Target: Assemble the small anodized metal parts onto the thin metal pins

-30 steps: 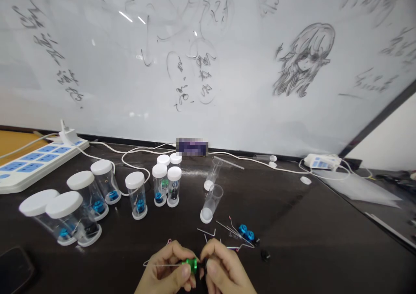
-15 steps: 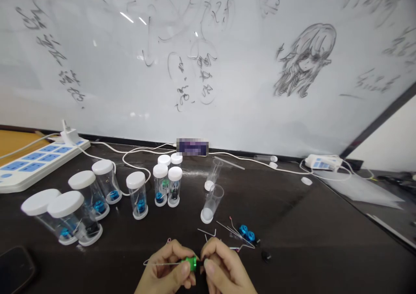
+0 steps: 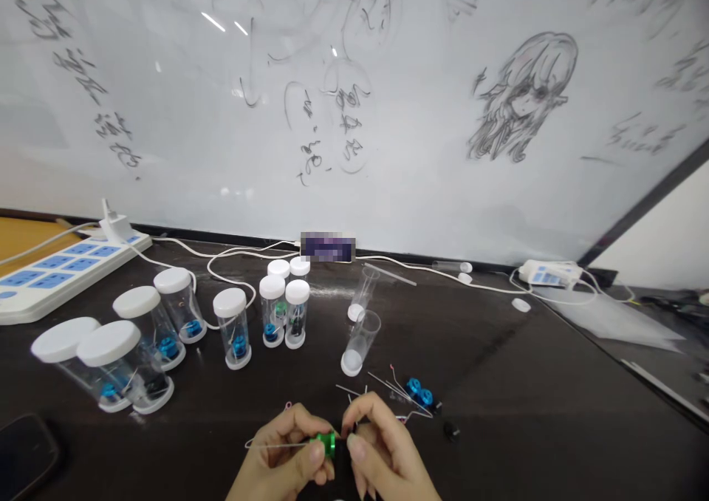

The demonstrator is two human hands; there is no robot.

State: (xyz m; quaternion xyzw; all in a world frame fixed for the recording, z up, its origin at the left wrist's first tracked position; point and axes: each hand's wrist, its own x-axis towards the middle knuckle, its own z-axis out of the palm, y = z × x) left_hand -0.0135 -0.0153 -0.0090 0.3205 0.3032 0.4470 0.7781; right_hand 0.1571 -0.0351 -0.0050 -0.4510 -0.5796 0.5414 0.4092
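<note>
My left hand (image 3: 291, 457) pinches a green metal spool-shaped part (image 3: 326, 444) between thumb and fingers. A thin metal wire (image 3: 280, 445) with a looped end sticks out from it to the left, under the thumb. Just right of the green part, my right hand (image 3: 385, 449) has its thumb and index finger closed on a small black piece (image 3: 351, 428), mostly hidden by the fingertips. A narrow gap separates the two hands. Beyond them lie bent metal wires (image 3: 382, 383), two blue spool-shaped parts (image 3: 419, 392) and a small black round part (image 3: 451, 431).
Several clear tubes with white caps (image 3: 231, 331) stand on the left, holding blue, green or black parts. Two uncapped tubes (image 3: 362, 342) stand mid-table. A power strip (image 3: 72, 279), a phone (image 3: 27, 453), white cables and a pixelated screen (image 3: 328, 247) lie around. A whiteboard (image 3: 410, 191) rises behind.
The right hand has drawn slightly away from the green part, and the black piece between them shows less. The left hand keeps its hold. The view has shifted a little.
</note>
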